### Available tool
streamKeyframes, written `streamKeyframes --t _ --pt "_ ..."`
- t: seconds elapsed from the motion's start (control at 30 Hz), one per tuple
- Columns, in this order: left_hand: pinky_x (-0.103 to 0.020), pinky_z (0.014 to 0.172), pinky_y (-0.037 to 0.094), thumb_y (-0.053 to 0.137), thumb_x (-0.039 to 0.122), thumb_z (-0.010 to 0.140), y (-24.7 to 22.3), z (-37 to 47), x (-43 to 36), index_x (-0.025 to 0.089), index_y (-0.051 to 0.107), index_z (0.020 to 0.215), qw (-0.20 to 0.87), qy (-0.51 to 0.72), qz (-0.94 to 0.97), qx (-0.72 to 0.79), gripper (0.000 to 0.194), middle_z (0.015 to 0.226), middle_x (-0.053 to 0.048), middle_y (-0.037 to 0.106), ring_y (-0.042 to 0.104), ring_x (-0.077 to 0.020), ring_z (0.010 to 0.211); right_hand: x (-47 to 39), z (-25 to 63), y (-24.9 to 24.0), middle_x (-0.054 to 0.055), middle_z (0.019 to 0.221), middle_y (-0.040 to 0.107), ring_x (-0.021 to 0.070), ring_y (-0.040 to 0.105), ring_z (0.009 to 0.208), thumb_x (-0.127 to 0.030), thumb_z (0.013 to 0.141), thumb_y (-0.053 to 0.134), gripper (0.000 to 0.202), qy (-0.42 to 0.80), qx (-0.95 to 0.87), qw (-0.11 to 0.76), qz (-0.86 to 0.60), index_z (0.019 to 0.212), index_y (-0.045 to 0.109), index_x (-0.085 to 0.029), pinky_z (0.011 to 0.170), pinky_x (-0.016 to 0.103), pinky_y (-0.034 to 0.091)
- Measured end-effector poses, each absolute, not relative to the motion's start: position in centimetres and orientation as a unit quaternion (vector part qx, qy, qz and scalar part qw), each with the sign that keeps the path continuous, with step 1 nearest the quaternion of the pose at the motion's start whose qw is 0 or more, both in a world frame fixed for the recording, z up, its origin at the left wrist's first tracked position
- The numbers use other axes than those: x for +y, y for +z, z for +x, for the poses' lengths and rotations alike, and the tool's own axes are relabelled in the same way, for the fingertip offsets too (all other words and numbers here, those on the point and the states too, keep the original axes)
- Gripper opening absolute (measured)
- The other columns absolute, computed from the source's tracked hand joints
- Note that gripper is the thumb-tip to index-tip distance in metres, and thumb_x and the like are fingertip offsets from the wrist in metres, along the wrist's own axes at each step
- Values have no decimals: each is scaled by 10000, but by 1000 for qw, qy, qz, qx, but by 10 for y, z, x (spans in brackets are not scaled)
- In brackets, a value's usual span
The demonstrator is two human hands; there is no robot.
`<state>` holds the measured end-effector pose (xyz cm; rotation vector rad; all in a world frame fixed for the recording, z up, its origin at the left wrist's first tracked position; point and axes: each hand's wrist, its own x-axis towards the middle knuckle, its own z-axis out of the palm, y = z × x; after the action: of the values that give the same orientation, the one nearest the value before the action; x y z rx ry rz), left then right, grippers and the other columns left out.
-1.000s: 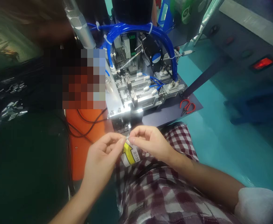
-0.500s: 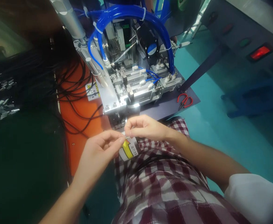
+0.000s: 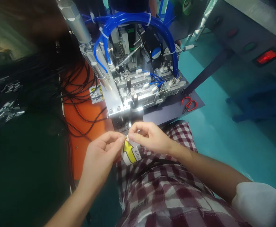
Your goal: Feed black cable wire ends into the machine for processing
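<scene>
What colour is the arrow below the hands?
The arrow is yellow with a dark outline, clearest in the head view.

You wear a garment (image 3: pixel 157 195) checked in maroon and white, and your sleeve (image 3: pixel 261 201) is white. The tiny piece (image 3: pixel 126 137) in your left hand (image 3: pixel 101 151) looks pale, too small to tell more. The white label (image 3: pixel 125 158) near it bears a yellow arrow (image 3: pixel 130 152), outlined in black. Your tubes (image 3: pixel 138 18) are bright blue with white ties (image 3: pixel 149 19); black cables (image 3: pixel 81 101) cross the orange base (image 3: pixel 81 160). Near the slate-grey plate's (image 3: pixel 161 117) right corner, your cutters (image 3: pixel 189 104) have red handles. The floor (image 3: pixel 223 135) is teal, the lit switch (image 3: pixel 267 57) red.
</scene>
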<state>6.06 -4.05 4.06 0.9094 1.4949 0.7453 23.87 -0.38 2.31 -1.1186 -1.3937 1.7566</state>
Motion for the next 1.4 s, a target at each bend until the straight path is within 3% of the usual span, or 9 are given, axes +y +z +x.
streamKeyframes --t 0.27,0.47,0.63,0.73,0.9,1.1,1.17,1.3,1.4 --pt "-183 444 269 725 475 808 41 64 -42 196 625 795 577 357 381 628 297 487 79 375 292 -56 458 -15 226 23 -89 464 410 57 324 421 -322 794 717 193 652 -486 359 -458 770 604 -167 416 197 254" --pt "-176 454 283 677 414 871 43 67 -44 196 598 810 581 401 379 598 239 553 62 476 367 -57 481 -19 213 21 -69 523 462 49 302 438 -418 709 800 316 688 -384 406 -463 751 626 -157 418 200 240" --pt "-175 443 273 640 363 906 42 68 -43 202 588 870 592 408 385 579 173 572 61 532 368 -49 460 -22 209 16 -42 585 523 62 357 469 -386 708 801 289 676 -386 415 -471 771 640 -155 446 210 299" --pt "-173 443 288 635 355 909 41 67 -44 201 582 880 590 407 387 580 165 581 57 549 377 -49 455 -24 211 18 -28 617 545 73 389 486 -350 781 725 205 629 -439 416 -489 781 638 -163 465 221 332" --pt "-169 433 310 650 370 893 43 67 -45 192 583 849 572 391 408 595 196 586 44 579 413 -51 445 -21 220 29 0 735 600 81 465 565 -211 837 603 130 432 -642 425 -470 714 581 -176 593 250 393" --pt "-155 429 309 641 369 896 42 71 -45 185 581 834 556 406 408 600 203 573 43 574 411 -48 448 -12 222 27 -74 520 460 73 368 443 -305 848 622 173 667 -476 345 -458 748 546 -186 439 212 303" --pt "-153 426 304 640 373 895 41 71 -44 185 579 830 559 401 404 603 208 572 44 572 405 -47 444 -11 222 24 -79 511 447 71 359 439 -327 846 640 178 674 -477 323 -462 775 571 -178 432 210 286" --pt "-151 423 307 642 389 888 42 69 -45 182 586 834 551 387 411 614 222 563 43 569 407 -49 435 -11 226 28 -53 584 517 73 407 484 -322 851 654 163 585 -567 327 -479 814 622 -167 480 221 323" --pt "-159 425 324 646 392 879 44 68 -45 179 598 823 537 361 445 619 226 582 36 581 410 -53 439 -12 230 35 -27 667 568 83 466 555 -212 860 610 122 489 -649 341 -472 748 587 -168 557 233 364"
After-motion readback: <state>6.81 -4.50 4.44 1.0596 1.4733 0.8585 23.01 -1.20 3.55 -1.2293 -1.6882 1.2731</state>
